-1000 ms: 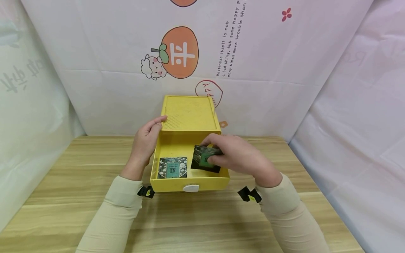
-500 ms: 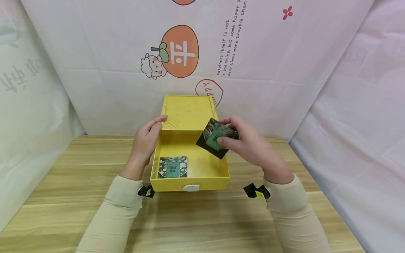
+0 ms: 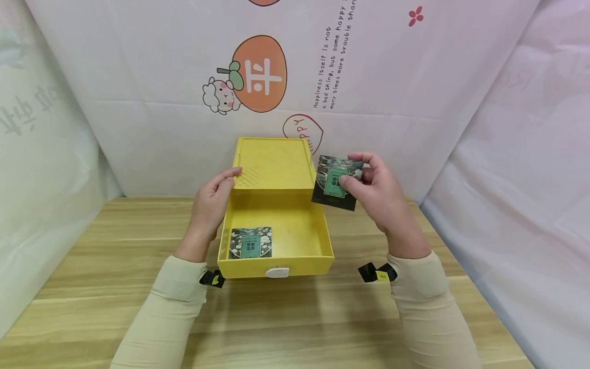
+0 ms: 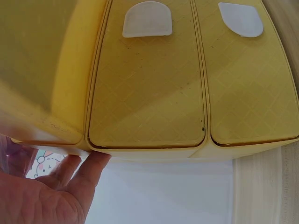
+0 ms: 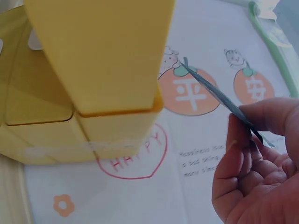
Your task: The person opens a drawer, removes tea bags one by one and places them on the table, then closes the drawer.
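Note:
A small yellow drawer cabinet [image 3: 274, 163] stands at the back of the table, its top drawer [image 3: 295, 246] pulled out. My left hand [image 3: 209, 205] touches the cabinet's left side near the front edge. In the left wrist view, extended fingers [image 4: 91, 175] rest against that side. A dark sachet [image 3: 335, 179] with a green label is pinched between thumb and fingers of my right hand [image 3: 380, 197]. I hold it up, right of the cabinet; the right wrist view shows the sachet [image 5: 224, 100] edge-on. Another sachet [image 3: 251, 243] lies in the drawer's front left corner.
Two shut drawers with white tabs [image 4: 148, 19] are visible below the top one. The wooden table [image 3: 276, 323] reaches forward from the cabinet. A printed white cloth [image 3: 161, 77] hangs close behind it, with more white cloth at both sides.
My right hand has lifted the dark sachet out of the drawer, up and to the right. The left hand stays at the cabinet's side, and the other sachet has not moved.

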Action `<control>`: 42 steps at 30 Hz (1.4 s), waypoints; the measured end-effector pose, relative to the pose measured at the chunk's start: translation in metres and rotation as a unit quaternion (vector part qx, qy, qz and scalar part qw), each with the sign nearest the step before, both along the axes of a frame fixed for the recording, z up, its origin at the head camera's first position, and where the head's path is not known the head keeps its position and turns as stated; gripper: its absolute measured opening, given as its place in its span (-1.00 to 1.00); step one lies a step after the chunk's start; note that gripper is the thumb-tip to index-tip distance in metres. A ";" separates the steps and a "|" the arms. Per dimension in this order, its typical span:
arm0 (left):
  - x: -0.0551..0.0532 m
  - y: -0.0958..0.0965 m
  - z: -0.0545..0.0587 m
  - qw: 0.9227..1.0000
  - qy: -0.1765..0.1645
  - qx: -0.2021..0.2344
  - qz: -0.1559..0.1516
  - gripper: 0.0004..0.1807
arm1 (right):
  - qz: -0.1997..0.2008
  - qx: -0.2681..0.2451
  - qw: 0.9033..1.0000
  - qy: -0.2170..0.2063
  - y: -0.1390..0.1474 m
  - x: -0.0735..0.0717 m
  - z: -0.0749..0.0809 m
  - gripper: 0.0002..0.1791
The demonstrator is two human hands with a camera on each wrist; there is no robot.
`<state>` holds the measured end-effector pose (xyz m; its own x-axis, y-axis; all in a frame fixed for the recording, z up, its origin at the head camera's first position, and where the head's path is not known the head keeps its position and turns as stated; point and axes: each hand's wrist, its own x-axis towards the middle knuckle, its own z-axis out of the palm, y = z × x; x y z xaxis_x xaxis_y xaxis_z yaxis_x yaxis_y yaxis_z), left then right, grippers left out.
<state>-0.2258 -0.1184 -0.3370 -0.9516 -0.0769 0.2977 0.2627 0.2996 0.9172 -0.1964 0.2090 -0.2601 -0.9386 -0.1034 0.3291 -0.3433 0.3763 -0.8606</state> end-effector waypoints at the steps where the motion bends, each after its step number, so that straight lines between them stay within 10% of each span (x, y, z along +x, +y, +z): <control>1: 0.000 0.000 0.000 1.000 0.000 0.000 0.001 -0.53 | -0.004 -0.011 1.000 -0.004 0.001 -0.002 -0.001 -0.48; 20: 0.000 0.000 0.002 1.000 0.001 0.003 0.005 -0.53 | -0.089 -0.096 0.990 -0.044 0.022 -0.040 -0.043 -0.55; 42: 0.000 0.001 0.000 1.000 -0.001 0.005 0.003 -0.53 | -0.143 0.036 0.983 -0.113 0.020 -0.082 -0.125 -0.39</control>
<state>-0.2258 -0.1178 -0.3369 -0.9517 -0.0850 0.2951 0.2594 0.2919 0.9206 -0.2782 0.2286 -0.3849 -0.9809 0.1596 0.1111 -0.0186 0.4917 -0.8705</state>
